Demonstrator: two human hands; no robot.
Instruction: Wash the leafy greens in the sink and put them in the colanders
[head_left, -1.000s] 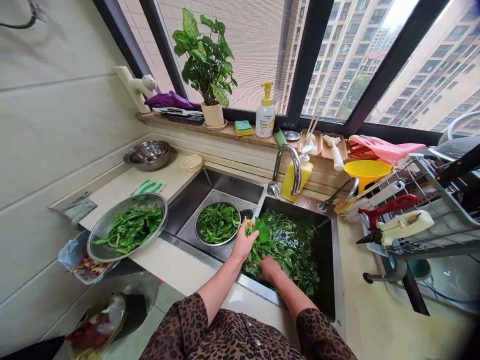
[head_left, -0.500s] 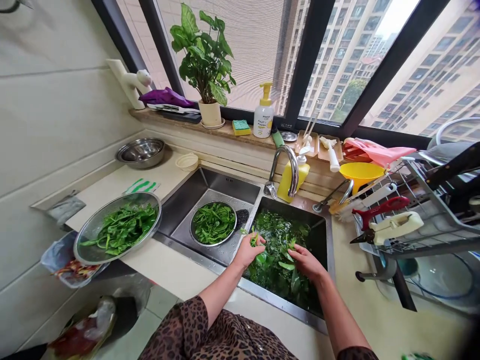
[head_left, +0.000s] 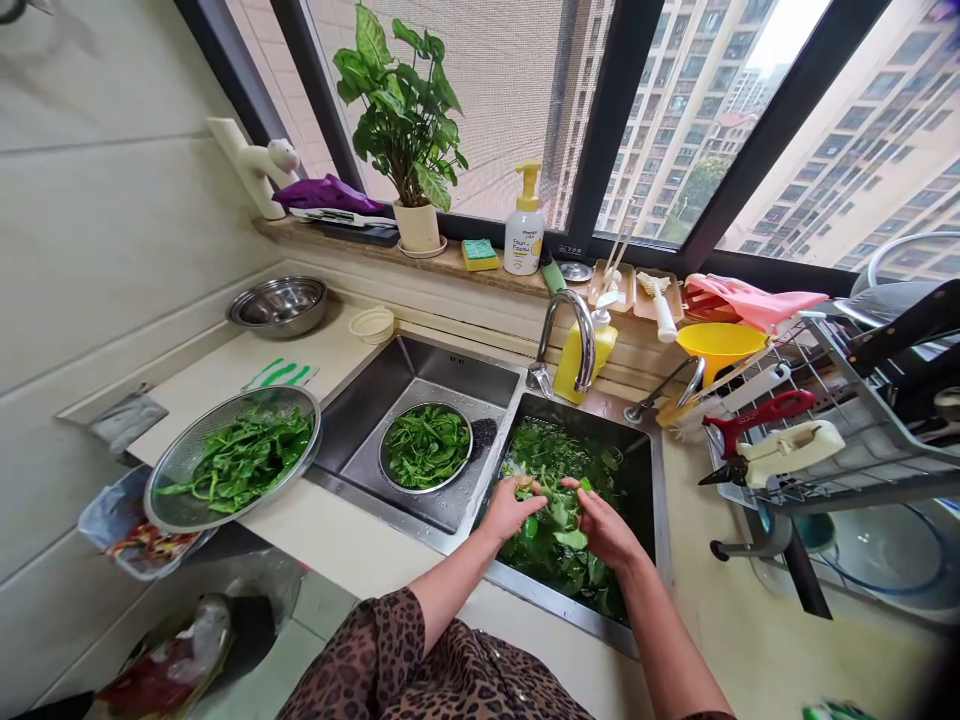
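Hands drawing closer over wet greens

Now closing toward each other: left hand (head_left: 510,512), fingers (head_left: 529,490) pinching leafy greens (head_left: 559,542); right hand (head_left: 604,532), fingers (head_left: 576,488) spreading just above them. Greens are floating in the water-filled right sink basin (head_left: 637,445). Beside it, a steel bowl (head_left: 380,455) is holding more greens; a colander (head_left: 171,470) is resting on the counter (head_left: 360,540).
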